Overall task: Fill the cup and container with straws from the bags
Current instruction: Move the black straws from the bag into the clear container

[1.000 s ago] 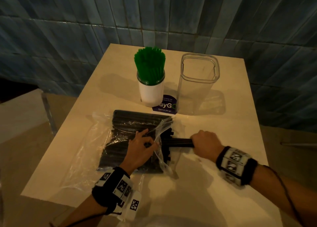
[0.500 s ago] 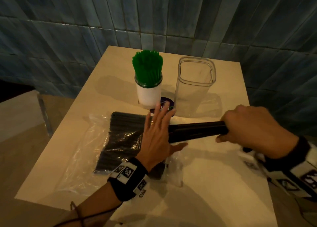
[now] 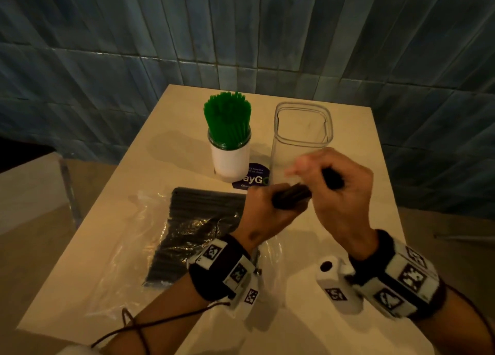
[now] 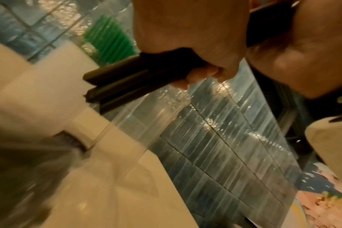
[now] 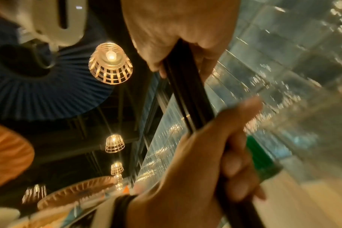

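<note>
Hands first, nearest the camera: left hand (image 3: 263,210) and right hand (image 3: 340,194) both wrapped round one bundle of black straws (image 3: 292,195), held level above the table (image 3: 308,328), just in front of the container. Each grip is closed on that bundle; left takes one end, right the other w/ a bit of black poking out past its fingers.

Beneath and to the left, the bag (image 3: 192,236) lies flat on the table, mouth toward the hands, plenty of black straws left inside. Crinkled clear plastic spreads round it.

Farther back: white cup (image 3: 231,159) packed w/ green straws (image 3: 227,121), so that half looks done. Beside it to the right, the clear container (image 3: 302,129) stands upright and looks empty, no straws in it. A purple sticker (image 3: 254,178) shows on the table between the two.

Judgement: roughly halfway. Cup filled; container not started; this bundle prob. goes in next, then more loads from the bag.

Views differ. Head view gives the layout: bag, cup, container, both wrists. Left wrist view shows the bundle's free end (image 4: 111,81) as several separate straws sticking out past the curled fingers (image 4: 203,74), w/ the green straws blurred behind. Right wrist view looks up along the bundle (image 5: 187,95) to hanging lamps (image 5: 110,63) overhead, which the head view misses entirely, and shows both grips on it from below. Wrist views are motion-blurred.
</note>
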`<state>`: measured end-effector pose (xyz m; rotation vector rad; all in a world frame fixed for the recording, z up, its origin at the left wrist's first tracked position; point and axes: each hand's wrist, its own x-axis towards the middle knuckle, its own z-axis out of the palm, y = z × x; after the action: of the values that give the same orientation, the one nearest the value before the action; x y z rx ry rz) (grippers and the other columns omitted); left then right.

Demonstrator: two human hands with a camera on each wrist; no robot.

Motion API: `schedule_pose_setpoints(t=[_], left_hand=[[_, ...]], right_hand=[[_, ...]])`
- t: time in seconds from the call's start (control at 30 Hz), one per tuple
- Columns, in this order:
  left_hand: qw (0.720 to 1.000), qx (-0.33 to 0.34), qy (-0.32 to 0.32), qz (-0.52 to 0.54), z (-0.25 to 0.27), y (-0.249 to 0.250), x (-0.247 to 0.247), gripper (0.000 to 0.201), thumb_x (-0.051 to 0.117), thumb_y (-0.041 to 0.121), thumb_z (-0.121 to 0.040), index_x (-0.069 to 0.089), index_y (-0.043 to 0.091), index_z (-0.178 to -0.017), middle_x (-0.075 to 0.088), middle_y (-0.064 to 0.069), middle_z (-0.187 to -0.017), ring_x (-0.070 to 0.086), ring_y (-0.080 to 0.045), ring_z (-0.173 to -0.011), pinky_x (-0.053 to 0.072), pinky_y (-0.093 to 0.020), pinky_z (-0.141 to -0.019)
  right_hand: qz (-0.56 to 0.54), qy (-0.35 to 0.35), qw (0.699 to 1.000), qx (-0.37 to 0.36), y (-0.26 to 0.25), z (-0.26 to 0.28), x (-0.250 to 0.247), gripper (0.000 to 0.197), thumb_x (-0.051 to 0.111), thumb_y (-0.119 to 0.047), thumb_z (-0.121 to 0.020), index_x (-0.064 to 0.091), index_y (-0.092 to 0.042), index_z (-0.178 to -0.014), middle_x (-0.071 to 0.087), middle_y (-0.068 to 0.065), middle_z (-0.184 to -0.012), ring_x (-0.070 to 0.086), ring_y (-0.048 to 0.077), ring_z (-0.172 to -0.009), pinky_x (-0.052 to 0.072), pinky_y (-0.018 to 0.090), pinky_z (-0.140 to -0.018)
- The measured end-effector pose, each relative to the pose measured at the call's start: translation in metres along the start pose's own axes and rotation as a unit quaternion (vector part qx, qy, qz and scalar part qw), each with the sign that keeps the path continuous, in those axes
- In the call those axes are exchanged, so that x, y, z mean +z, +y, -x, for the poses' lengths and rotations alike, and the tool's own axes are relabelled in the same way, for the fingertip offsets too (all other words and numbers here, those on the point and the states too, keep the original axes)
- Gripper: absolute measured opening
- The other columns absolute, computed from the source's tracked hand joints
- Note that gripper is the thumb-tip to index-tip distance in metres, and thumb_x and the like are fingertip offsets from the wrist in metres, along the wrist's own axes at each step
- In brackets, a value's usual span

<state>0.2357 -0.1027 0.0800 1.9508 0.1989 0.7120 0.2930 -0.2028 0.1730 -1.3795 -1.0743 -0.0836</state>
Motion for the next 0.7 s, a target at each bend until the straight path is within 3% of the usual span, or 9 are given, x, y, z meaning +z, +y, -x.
schedule_pose_setpoints(t=[0.07, 0.13, 0.2, 0.27, 0.37, 0.43, 0.53, 0.63, 0.7], left_hand=[[0.999, 0.033, -0.014, -0.006, -0.013, 0.016, 0.006, 0.013, 0.068, 0.032, -0.075, 0.064, 0.020, -0.079, 0.067, -0.002, -0.067, 0.060, -0.010, -0.057, 0.050, -0.019, -0.056], [0.998, 0.067, -0.001, -0.013, -0.030, 0.032, 0.007, 0.031, 0.070, 0.037, -0.072, 0.064, 0.010, -0.085, 0.066, 0.002, -0.076, 0.059, -0.005, -0.063, 0.048, -0.013, -0.062], [0.994, 0.090, 0.025, -0.048, -0.052, 0.038, 0.002, 0.062, 0.074, 0.047, -0.066, 0.056, 0.008, -0.110, 0.063, -0.004, -0.106, 0.059, -0.012, -0.094, 0.049, -0.024, -0.084], [0.988, 0.098, 0.037, -0.110, -0.073, 0.029, -0.006, 0.094, 0.077, 0.055, -0.058, 0.039, 0.010, -0.131, 0.047, -0.009, -0.132, 0.045, -0.019, -0.121, 0.039, -0.033, -0.103], [0.984, 0.015, -0.001, -0.180, -0.094, 0.007, -0.007, 0.125, 0.080, 0.060, -0.052, 0.014, 0.010, -0.145, 0.020, -0.018, -0.151, 0.018, -0.033, -0.141, 0.025, -0.051, -0.113], [0.982, -0.042, -0.021, -0.185, -0.101, -0.002, 0.002, 0.132, 0.083, 0.057, -0.052, 0.005, 0.009, -0.148, 0.010, -0.018, -0.155, 0.006, -0.033, -0.144, 0.020, -0.053, -0.114], [0.982, -0.086, 0.004, -0.166, -0.108, -0.002, 0.016, 0.130, 0.083, 0.055, -0.054, 0.006, 0.008, -0.148, 0.014, -0.018, -0.154, 0.015, -0.032, -0.142, 0.026, -0.050, -0.112], [0.981, -0.122, 0.023, -0.152, -0.113, -0.001, 0.024, 0.122, 0.084, 0.050, -0.058, 0.010, 0.009, -0.147, 0.020, -0.018, -0.151, 0.029, -0.034, -0.136, 0.034, -0.047, -0.108], [0.980, -0.123, 0.026, -0.156, -0.115, -0.003, 0.026, 0.119, 0.084, 0.045, -0.061, 0.009, 0.010, -0.146, 0.021, -0.017, -0.149, 0.034, -0.034, -0.132, 0.038, -0.047, -0.105]], right_hand=[[-0.081, 0.023, 0.996, 0.020, -0.003, -0.013, 0.003, 0.037, 0.052, -0.037, -0.092, 0.054, -0.010, -0.067, 0.054, -0.006, -0.055, 0.058, 0.008, -0.049, 0.051, 0.024, -0.053], [-0.106, 0.045, 0.993, -0.020, -0.007, -0.038, -0.005, 0.039, 0.048, -0.031, -0.095, 0.048, -0.011, -0.062, 0.048, -0.009, -0.049, 0.052, 0.007, -0.041, 0.046, 0.021, -0.045], [-0.108, 0.105, 0.987, -0.054, -0.012, -0.074, -0.021, 0.038, 0.044, -0.027, -0.099, 0.047, -0.017, -0.063, 0.046, -0.009, -0.046, 0.048, 0.012, -0.036, 0.041, 0.022, -0.042], [-0.096, 0.179, 0.977, -0.071, -0.008, -0.106, -0.039, 0.038, 0.038, -0.012, -0.099, 0.047, -0.016, -0.061, 0.044, -0.004, -0.044, 0.048, 0.016, -0.035, 0.039, 0.027, -0.041], [-0.075, 0.233, 0.966, -0.087, 0.012, -0.137, -0.064, 0.033, 0.048, -0.017, -0.097, 0.050, -0.015, -0.064, 0.045, 0.005, -0.049, 0.051, 0.023, -0.039, 0.043, 0.033, -0.045], [-0.079, 0.240, 0.964, -0.081, 0.022, -0.147, -0.065, 0.032, 0.053, -0.035, -0.092, 0.051, -0.014, -0.068, 0.048, 0.003, -0.053, 0.054, 0.018, -0.044, 0.046, 0.031, -0.051], [0.012, 0.262, 0.965, 0.015, 0.046, -0.137, -0.036, 0.029, 0.047, -0.037, -0.090, 0.048, -0.024, -0.064, 0.045, -0.011, -0.047, 0.050, 0.012, -0.041, 0.045, 0.025, -0.047], [0.093, 0.162, 0.969, 0.162, 0.088, -0.108, -0.006, 0.033, 0.047, -0.037, -0.096, 0.048, -0.024, -0.066, 0.050, -0.005, -0.053, 0.053, 0.006, -0.046, 0.050, 0.022, -0.055], [0.129, 0.100, 0.966, 0.199, 0.110, -0.094, 0.000, 0.031, 0.050, -0.037, -0.095, 0.052, -0.018, -0.071, 0.055, 0.000, -0.061, 0.056, 0.008, -0.050, 0.051, 0.021, -0.055]])
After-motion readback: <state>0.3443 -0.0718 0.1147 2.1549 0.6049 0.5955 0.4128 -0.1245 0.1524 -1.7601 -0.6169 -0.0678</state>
